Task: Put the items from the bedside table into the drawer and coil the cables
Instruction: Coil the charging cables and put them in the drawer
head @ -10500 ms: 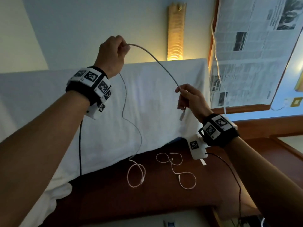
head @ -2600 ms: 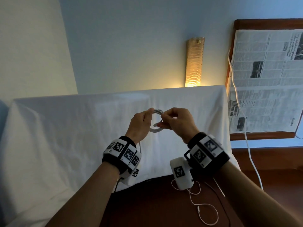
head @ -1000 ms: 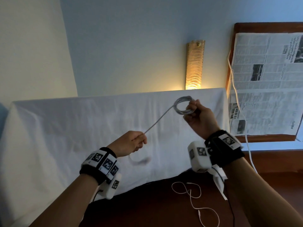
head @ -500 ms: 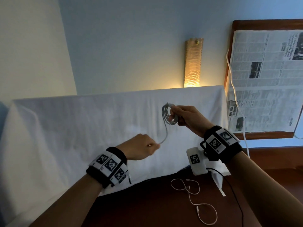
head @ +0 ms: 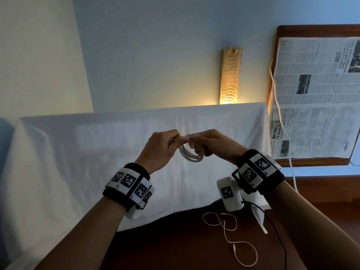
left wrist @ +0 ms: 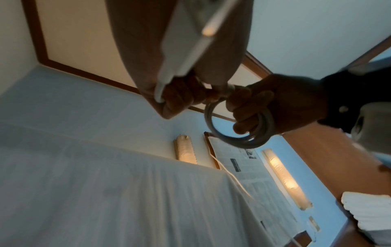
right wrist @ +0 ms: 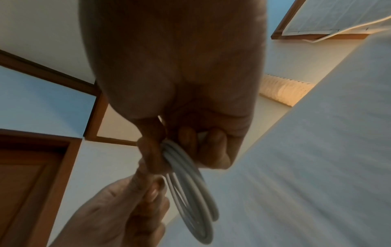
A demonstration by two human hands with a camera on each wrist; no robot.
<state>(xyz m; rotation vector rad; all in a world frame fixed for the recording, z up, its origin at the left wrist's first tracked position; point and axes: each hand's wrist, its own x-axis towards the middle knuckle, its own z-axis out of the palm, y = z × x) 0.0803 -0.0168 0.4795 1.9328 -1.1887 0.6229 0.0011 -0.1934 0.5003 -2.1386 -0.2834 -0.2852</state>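
Holding a coiled grey cable [head: 191, 155] up in the air, both hands meet in front of the white sheet [head: 78, 152] draped across the far side. Right hand [head: 216, 146] has its fingers curled through the coil, gripping the stacked loops; the ring hangs below the fingers. Left hand [head: 159, 149] pinches the top of the same coil with thumb and fingertips, touching the right hand's fingertips. In the left wrist view the coil [left wrist: 239, 132] shows as several turns looped round the right hand's fingers [left wrist: 245, 113]. Right wrist view is blurred, coil [right wrist: 190, 188] seen edge-on.

Below, on the dark wooden bedside table [head: 175, 246], a thin white cable [head: 228, 236] lies loose in open loops, near right, under the right wrist, not coiled. Wall lamp [head: 230, 75] glows above the sheet. Newspaper [head: 315, 98] covers a wooden frame at far right, with a white cord [head: 280, 117] hanging down its left edge.
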